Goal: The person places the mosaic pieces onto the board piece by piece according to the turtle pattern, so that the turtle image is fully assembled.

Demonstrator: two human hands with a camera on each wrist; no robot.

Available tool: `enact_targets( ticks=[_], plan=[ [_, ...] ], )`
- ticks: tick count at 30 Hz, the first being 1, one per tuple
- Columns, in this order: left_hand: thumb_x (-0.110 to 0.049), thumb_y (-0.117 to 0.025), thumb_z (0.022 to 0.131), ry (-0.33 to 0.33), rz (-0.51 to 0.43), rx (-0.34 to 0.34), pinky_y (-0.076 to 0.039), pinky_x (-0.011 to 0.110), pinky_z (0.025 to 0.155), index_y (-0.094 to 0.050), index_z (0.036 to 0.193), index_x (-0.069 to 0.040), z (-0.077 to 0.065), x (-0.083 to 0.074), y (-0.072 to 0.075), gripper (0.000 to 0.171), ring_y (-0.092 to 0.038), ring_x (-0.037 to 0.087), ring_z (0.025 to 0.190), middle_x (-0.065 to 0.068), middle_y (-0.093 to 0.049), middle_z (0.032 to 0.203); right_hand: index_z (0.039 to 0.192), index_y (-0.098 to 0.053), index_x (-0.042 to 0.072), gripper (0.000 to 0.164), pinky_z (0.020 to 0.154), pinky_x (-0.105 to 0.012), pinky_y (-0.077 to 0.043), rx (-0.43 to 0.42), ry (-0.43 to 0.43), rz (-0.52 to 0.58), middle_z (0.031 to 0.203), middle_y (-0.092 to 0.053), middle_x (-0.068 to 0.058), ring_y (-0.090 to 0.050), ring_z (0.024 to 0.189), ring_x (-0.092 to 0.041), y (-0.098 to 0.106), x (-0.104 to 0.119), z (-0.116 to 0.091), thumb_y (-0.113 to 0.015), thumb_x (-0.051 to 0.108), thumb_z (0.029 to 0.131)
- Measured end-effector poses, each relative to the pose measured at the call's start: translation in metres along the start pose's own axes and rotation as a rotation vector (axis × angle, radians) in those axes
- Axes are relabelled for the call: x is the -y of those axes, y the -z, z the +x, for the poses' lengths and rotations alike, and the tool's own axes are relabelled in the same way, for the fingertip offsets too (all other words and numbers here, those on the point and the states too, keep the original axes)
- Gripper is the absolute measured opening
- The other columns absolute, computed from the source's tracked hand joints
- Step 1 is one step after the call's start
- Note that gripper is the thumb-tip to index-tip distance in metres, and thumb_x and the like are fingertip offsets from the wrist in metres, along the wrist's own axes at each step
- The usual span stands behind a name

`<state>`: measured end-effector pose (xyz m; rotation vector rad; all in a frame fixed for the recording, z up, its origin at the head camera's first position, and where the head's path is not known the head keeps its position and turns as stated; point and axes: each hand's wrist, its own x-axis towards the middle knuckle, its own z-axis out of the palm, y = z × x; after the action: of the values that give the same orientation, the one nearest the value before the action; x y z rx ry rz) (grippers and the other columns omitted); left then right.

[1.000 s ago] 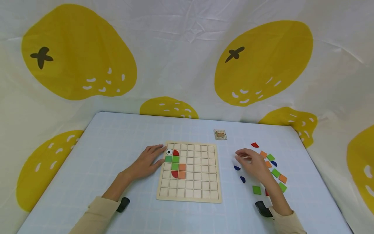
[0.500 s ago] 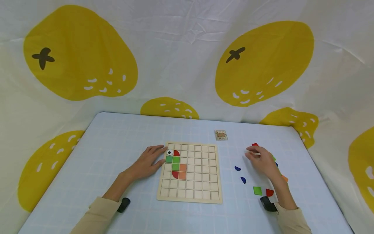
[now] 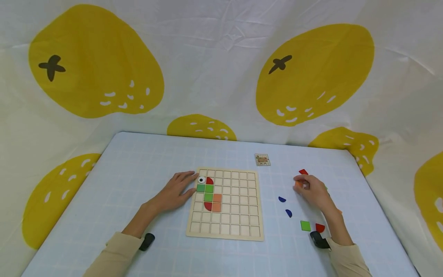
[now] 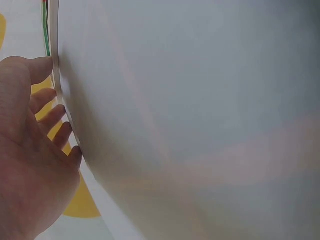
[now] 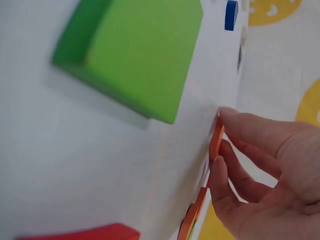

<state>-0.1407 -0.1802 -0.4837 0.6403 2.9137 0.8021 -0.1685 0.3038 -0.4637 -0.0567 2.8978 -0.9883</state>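
Observation:
My left hand (image 3: 176, 192) lies at the left edge of a wooden grid board (image 3: 238, 231), its fingertips and thumb touching the rim. In the left wrist view those fingers (image 4: 52, 117) look loosely extended. Tiles fill some of the board's left cells: a round eye piece (image 3: 201, 180), red quarter-rounds (image 3: 209, 181), green squares (image 3: 209, 188) and orange squares (image 3: 216, 207). My right hand (image 3: 313, 190), over the loose tiles, pinches an orange square tile (image 5: 216, 139) between thumb and fingers. A red tile (image 3: 303, 172) lies just beyond it.
Two blue half-rounds (image 3: 288, 213) lie between the board and my right hand. A green square (image 3: 305, 226) and a red quarter-round (image 3: 320, 228) sit nearer me. My right forearm hides other loose tiles. A small picture card (image 3: 262, 159) lies behind the board.
My right hand has moved right, away from the board, to the loose tiles, and an orange tile now shows between its fingers. My left hand has stayed at the board's edge.

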Motion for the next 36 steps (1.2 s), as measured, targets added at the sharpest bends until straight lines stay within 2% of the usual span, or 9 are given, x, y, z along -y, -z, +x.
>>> enact_targets(
  ticks=[6, 14, 25, 32, 36],
  plan=[
    [-0.030, -0.060, 0.105, -0.006, 0.005, -0.003, -0.034, 0.060, 0.115, -0.044, 0.157, -0.011, 0.001, -0.001, 0.000, 0.058, -0.035, 0.038, 0.144, 0.015, -0.040, 0.160, 0.123, -0.068, -0.001, 0.027, 0.092, -0.050, -0.054, -0.022, 0.044, 0.001, 0.121, -0.064, -0.024, -0.060, 0.101, -0.035, 0.000, -0.001, -0.002, -0.069, 0.010, 0.099],
    [-0.028, -0.061, 0.105, -0.008, -0.003, 0.002, -0.033, 0.061, 0.116, -0.044, 0.156, -0.009, 0.002, -0.003, 0.002, 0.058, -0.035, 0.039, 0.144, 0.016, -0.040, 0.159, 0.121, -0.069, -0.001, 0.028, 0.092, -0.051, -0.055, -0.028, 0.068, 0.001, 0.114, -0.067, -0.021, -0.063, 0.100, -0.035, 0.001, 0.000, -0.004, -0.074, 0.011, 0.096],
    [-0.028, -0.062, 0.104, -0.005, 0.011, 0.000, -0.033, 0.061, 0.116, -0.045, 0.156, -0.009, 0.003, -0.002, 0.001, 0.057, -0.035, 0.039, 0.144, 0.016, -0.040, 0.159, 0.112, -0.074, 0.006, 0.020, 0.085, -0.033, -0.056, -0.006, 0.086, 0.002, 0.102, -0.072, -0.008, -0.065, 0.095, -0.028, -0.001, 0.015, -0.004, -0.075, 0.019, 0.096],
    [-0.029, -0.061, 0.105, 0.000, 0.013, 0.004, -0.033, 0.060, 0.116, -0.044, 0.157, -0.010, 0.003, -0.001, 0.000, 0.058, -0.034, 0.038, 0.145, 0.016, -0.039, 0.160, 0.107, -0.075, 0.008, 0.017, 0.085, -0.033, -0.056, -0.035, 0.104, 0.028, 0.099, -0.072, -0.005, -0.066, 0.093, -0.026, -0.012, 0.031, -0.003, -0.076, 0.020, 0.096],
    [-0.028, -0.061, 0.105, 0.005, 0.007, 0.007, -0.033, 0.060, 0.116, -0.044, 0.157, -0.009, 0.002, -0.001, 0.000, 0.058, -0.034, 0.039, 0.145, 0.016, -0.039, 0.160, 0.106, -0.075, 0.009, 0.016, 0.081, -0.025, -0.054, -0.039, 0.111, 0.066, 0.097, -0.071, -0.003, -0.064, 0.091, -0.023, -0.020, 0.039, -0.005, -0.077, 0.020, 0.094]
  ],
)
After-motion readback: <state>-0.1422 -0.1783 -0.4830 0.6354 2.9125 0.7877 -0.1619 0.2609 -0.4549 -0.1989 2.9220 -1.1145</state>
